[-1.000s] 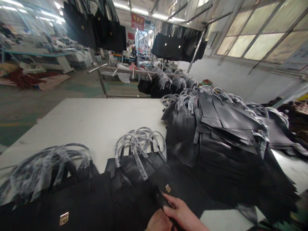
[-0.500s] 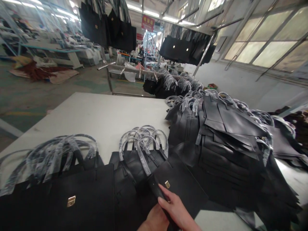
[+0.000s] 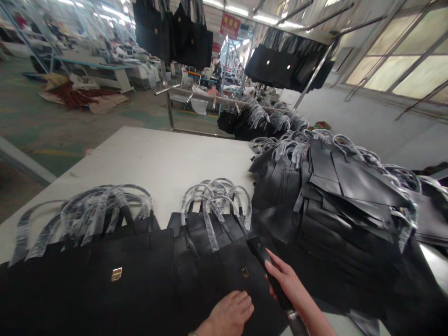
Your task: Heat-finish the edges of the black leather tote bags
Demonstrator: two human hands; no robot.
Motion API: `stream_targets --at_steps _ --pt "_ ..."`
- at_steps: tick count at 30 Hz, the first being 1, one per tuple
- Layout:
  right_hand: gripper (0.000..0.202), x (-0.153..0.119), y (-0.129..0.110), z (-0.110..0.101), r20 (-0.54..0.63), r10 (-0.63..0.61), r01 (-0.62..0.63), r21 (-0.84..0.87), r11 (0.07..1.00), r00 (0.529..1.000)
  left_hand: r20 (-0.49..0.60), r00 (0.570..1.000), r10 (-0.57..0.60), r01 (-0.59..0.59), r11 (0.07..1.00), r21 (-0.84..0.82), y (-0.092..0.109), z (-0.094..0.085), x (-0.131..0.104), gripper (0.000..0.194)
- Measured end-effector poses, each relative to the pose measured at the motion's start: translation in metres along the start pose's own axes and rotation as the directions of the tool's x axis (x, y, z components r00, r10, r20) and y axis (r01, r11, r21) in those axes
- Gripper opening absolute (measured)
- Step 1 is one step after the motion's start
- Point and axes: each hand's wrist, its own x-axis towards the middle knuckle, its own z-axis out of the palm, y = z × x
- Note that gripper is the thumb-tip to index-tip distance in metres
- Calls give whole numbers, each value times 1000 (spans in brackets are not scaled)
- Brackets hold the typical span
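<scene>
In my right hand (image 3: 282, 275) is a long black hand tool (image 3: 276, 282) with a metallic part at its lower end; its exact kind is unclear. My fingers wrap round it above the right side of a black handbag (image 3: 210, 266). That bag lies flat and has a gold clasp (image 3: 244, 272) on its front. My left hand (image 3: 229, 313) rests on the bag below the clasp, its fingers curled and pressed together; whatever they hold is hidden. To the left lies another black handbag (image 3: 140, 261) with a gold clasp (image 3: 116, 274) and plastic-wrapped handles (image 3: 105, 205).
A high pile of black bags (image 3: 336, 200) covers the right of the white table (image 3: 164, 154). Behind the table stands a metal rack (image 3: 196, 95) with bags hanging from it. Sewing benches (image 3: 94, 65) stand across the floor at the back left.
My right hand has moved right and a little up with the black tool, away from the left hand. The left hand has come to rest on the bag. The camera view has turned slightly left.
</scene>
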Motion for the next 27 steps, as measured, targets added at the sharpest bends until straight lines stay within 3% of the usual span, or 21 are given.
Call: stream_targets --at_steps 3,6,10,16,23,25,27 --pt "71 -3 22 -22 3 113 -113 -15 994 994 2 1000 -13 13 1000 19 0 3 -13 32" --pt "66 3 37 -23 28 170 -171 25 985 985 -81 992 -95 99 994 45 3 9 -18 35" --pt "64 15 36 -18 49 155 -158 59 986 987 -117 983 -139 147 987 64 5 16 -17 38" --pt "66 11 37 -28 86 166 -169 38 985 982 -123 978 -165 174 983 61 5 18 -14 36" --pt "64 22 27 -9 -49 2 0 32 999 999 -139 974 -180 182 983 7 10 2 -14 40" --pt "69 15 26 -10 -49 -34 36 45 998 998 -164 968 -192 183 981 -65 6 1 -16 39" --pt "78 1 28 -14 -8 -38 39 50 998 999 -232 933 -274 255 961 -109 -2 -3 -17 40"
